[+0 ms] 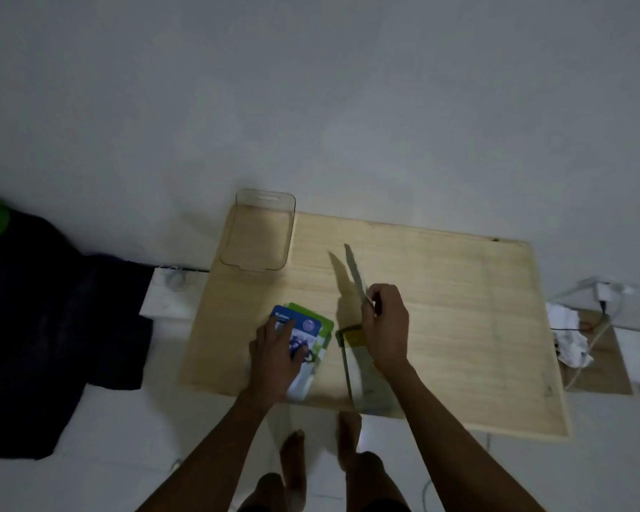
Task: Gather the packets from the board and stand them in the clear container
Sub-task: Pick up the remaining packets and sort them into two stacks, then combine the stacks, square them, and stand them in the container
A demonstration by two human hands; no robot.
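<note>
A pale wooden board (440, 312) lies in front of me. An empty clear container (257, 230) with a handle slot stands at its far left corner. My left hand (276, 358) rests flat on a blue-and-white packet (307, 327) that overlaps a green packet (320, 321) near the board's front edge. My right hand (385, 321) grips a thin packet (353, 267) seen edge-on, lifted and tilted off the board. Another yellow-green packet (355, 364) lies under my right wrist, partly hidden.
A dark cloth pile (52, 327) with something green on it lies to the left. At the right are crumpled white cloth (569, 334), cables and a charger (606, 290). My bare feet (322, 448) stand on the white floor below the board.
</note>
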